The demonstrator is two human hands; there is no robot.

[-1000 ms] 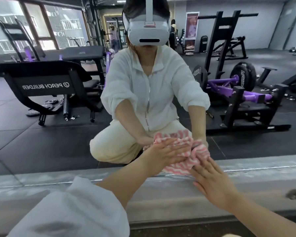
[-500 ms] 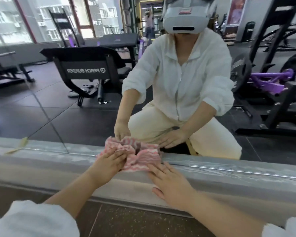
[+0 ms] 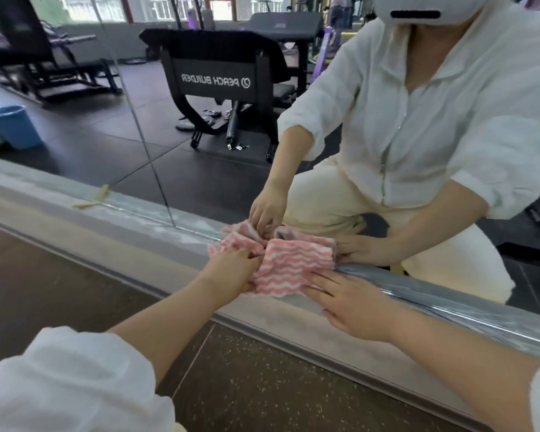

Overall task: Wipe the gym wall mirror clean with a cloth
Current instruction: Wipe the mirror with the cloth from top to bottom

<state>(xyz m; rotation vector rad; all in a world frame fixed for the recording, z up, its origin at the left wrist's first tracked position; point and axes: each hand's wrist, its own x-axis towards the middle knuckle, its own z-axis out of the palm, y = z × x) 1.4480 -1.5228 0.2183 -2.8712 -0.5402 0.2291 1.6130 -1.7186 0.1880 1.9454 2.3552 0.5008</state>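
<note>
A pink-and-white striped cloth (image 3: 284, 269) lies bunched against the bottom edge of the wall mirror (image 3: 138, 145), on its grey ledge (image 3: 113, 226). My left hand (image 3: 231, 272) grips the cloth's left part, fingers curled into the folds. My right hand (image 3: 346, 300) lies flat with straight fingers, pressing the cloth's lower right edge onto the ledge. The mirror reflects me crouching in white clothes and both hands on the cloth.
A vertical seam (image 3: 147, 151) splits the mirror panels left of the cloth. A yellowish scrap (image 3: 91, 202) lies on the ledge further left. A blue bucket (image 3: 16, 126) and gym benches appear in the reflection. Dark speckled floor (image 3: 262, 385) runs below the ledge.
The cloth and both hands have slid leftward along the mirror's bottom edge towards the panel seam. My view has turned left and down with them.
</note>
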